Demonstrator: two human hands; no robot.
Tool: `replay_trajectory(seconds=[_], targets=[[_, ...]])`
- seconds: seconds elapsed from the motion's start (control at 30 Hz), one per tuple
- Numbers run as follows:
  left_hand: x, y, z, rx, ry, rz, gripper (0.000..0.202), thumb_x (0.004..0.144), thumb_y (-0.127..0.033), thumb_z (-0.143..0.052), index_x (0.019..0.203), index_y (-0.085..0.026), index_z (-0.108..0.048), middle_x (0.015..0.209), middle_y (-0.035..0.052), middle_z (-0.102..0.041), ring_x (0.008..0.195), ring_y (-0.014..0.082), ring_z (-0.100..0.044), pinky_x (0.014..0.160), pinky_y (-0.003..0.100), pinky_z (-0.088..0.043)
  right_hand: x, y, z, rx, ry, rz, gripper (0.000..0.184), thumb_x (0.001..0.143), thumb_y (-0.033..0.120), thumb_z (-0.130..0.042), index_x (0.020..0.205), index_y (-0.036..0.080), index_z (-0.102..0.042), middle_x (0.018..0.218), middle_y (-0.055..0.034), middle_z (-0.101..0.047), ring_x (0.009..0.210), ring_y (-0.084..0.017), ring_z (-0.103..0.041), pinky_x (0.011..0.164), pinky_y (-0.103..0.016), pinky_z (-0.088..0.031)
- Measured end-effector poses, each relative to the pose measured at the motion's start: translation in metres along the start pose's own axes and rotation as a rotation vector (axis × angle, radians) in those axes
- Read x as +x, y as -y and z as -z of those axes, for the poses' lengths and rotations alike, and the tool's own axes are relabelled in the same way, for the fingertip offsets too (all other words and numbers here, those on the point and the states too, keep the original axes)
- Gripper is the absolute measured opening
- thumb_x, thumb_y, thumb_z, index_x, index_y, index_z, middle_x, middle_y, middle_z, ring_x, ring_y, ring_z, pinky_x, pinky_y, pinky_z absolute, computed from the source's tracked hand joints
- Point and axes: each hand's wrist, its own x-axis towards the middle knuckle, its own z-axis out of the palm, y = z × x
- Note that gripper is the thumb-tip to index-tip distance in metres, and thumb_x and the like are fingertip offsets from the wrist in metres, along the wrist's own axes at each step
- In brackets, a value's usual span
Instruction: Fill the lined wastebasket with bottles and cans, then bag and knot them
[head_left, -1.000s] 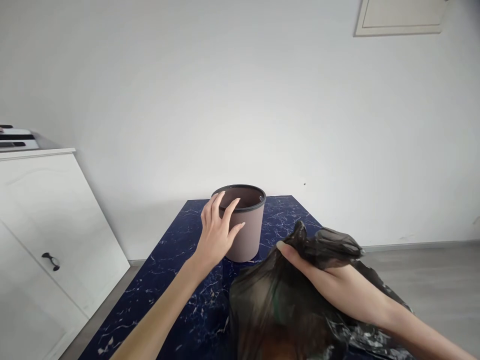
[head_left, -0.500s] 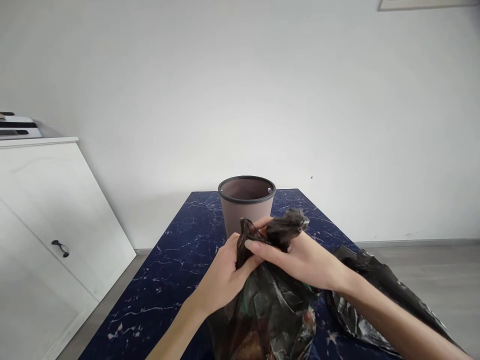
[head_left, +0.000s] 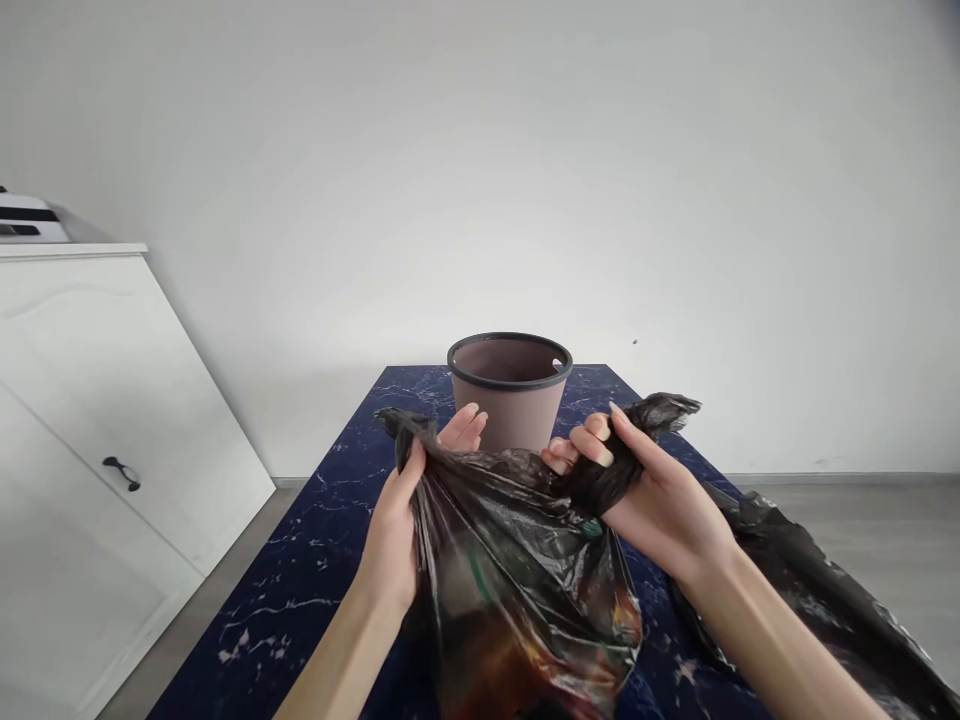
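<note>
A filled black garbage bag (head_left: pixel 517 580) hangs in front of me over the dark blue marbled table (head_left: pixel 300 570). My left hand (head_left: pixel 405 500) pinches the bag's left top edge. My right hand (head_left: pixel 645 490) is closed round the bunched right top edge, whose end sticks out past my fingers. The two hands hold the mouth stretched apart. Coloured rubbish shows dimly through the plastic. Behind the bag stands an open taupe bin (head_left: pixel 510 390) with a black rim, with nothing visible inside it.
A white cabinet (head_left: pixel 90 450) with a dark handle stands at the left, a flat device (head_left: pixel 26 218) on top. More loose black plastic (head_left: pixel 817 580) trails along the table's right side under my right forearm. White wall behind, grey floor at right.
My left hand left the bin's side and took the bag's top beside my right hand. Since then the two hands have pulled apart, spreading the bag's mouth.
</note>
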Motion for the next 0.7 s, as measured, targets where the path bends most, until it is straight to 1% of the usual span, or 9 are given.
replay_trajectory(seconds=[0.07,0.13,0.17,0.23,0.3,0.4,0.47,0.57,0.7], targets=[[-0.002,-0.004,-0.004,-0.195,0.029,-0.015,0.025,0.108,-0.037,-0.06,0.089,-0.022,-0.066,0.088,0.0009,-0.072,0.087,0.0162,-0.073,0.103,0.036,-0.06,-0.004,-0.001,0.002,-0.002,-0.007,0.027,0.027,0.095,0.047,-0.079,0.08,0.029,-0.066,0.061,0.0049,-0.037,0.08,-0.019,-0.061,0.101,-0.04,-0.055],[-0.005,-0.008,-0.006,-0.312,0.07,-0.028,0.029,0.108,-0.026,-0.06,0.079,-0.021,-0.055,0.065,-0.0064,-0.049,0.058,0.0082,-0.055,0.091,0.03,-0.063,-0.008,-0.001,0.004,-0.037,-0.03,0.034,0.03,0.101,0.048,-0.071,0.079,0.029,-0.063,0.056,0.0078,-0.019,0.054,-0.015,-0.039,0.083,-0.038,-0.058],[-0.007,-0.009,-0.007,-0.328,0.099,-0.034,0.03,0.107,-0.023,-0.06,0.078,-0.02,-0.052,0.061,-0.0086,-0.038,0.051,0.0068,-0.042,0.079,0.025,-0.062,-0.011,-0.001,0.004,-0.058,-0.048,0.034,0.032,0.103,0.049,-0.068,0.079,0.029,-0.061,0.057,0.0084,-0.015,0.05,-0.014,-0.026,0.07,-0.034,-0.055],[-0.01,-0.011,-0.008,-0.273,0.157,-0.037,0.03,0.107,-0.024,-0.062,0.08,-0.019,-0.052,0.062,-0.0102,-0.025,0.048,0.007,-0.023,0.055,0.018,-0.051,-0.015,0.001,0.003,-0.094,-0.091,0.019,0.034,0.103,0.051,-0.064,0.079,0.027,-0.06,0.065,0.0072,-0.017,0.053,-0.013,-0.013,0.052,-0.027,-0.04],[-0.014,-0.011,-0.008,-0.127,0.206,-0.029,0.034,0.109,-0.031,-0.06,0.078,-0.02,-0.05,0.063,-0.0098,-0.023,0.05,0.0082,-0.015,0.044,0.018,-0.035,-0.019,0.003,0.001,-0.087,-0.113,-0.024,0.034,0.1,0.055,-0.064,0.083,0.025,-0.062,0.074,0.0041,-0.023,0.059,-0.014,-0.019,0.049,-0.026,-0.032],[-0.022,-0.009,-0.011,0.131,0.266,0.023,0.044,0.112,-0.04,-0.05,0.074,-0.021,-0.041,0.066,-0.0084,-0.023,0.053,0.0093,-0.015,0.047,0.022,-0.028,-0.026,0.003,-0.005,-0.013,-0.104,-0.098,0.036,0.089,0.057,-0.063,0.096,0.023,-0.07,0.084,-0.0008,-0.03,0.068,-0.017,-0.031,0.055,-0.029,-0.038],[-0.028,-0.008,-0.014,0.272,0.287,0.029,0.037,0.11,-0.04,-0.049,0.079,-0.022,-0.044,0.069,-0.0071,-0.027,0.057,0.0102,-0.02,0.053,0.025,-0.028,-0.031,0.0,-0.008,-0.017,-0.104,-0.119,0.04,0.085,0.053,-0.063,0.105,0.021,-0.074,0.088,-0.0027,-0.033,0.073,-0.018,-0.034,0.06,-0.03,-0.042],[-0.039,-0.01,-0.023,0.517,0.286,-0.015,0.017,0.104,-0.039,-0.054,0.098,-0.023,-0.054,0.076,-0.0051,-0.033,0.064,0.0125,-0.027,0.06,0.027,-0.03,-0.039,-0.007,-0.01,-0.149,-0.12,-0.142,0.036,0.093,0.05,-0.064,0.109,0.02,-0.076,0.088,-0.0023,-0.034,0.075,-0.017,-0.033,0.064,-0.029,-0.042],[-0.05,-0.019,-0.037,0.916,0.354,-0.084,0.027,0.111,-0.043,-0.047,0.093,-0.024,-0.055,0.078,-0.0025,-0.046,0.065,0.0148,-0.041,0.061,0.029,-0.037,-0.05,-0.014,-0.011,-0.373,-0.102,-0.143,0.035,0.1,0.057,-0.066,0.098,0.023,-0.073,0.082,0.0,-0.038,0.072,-0.016,-0.032,0.065,-0.029,-0.04]])
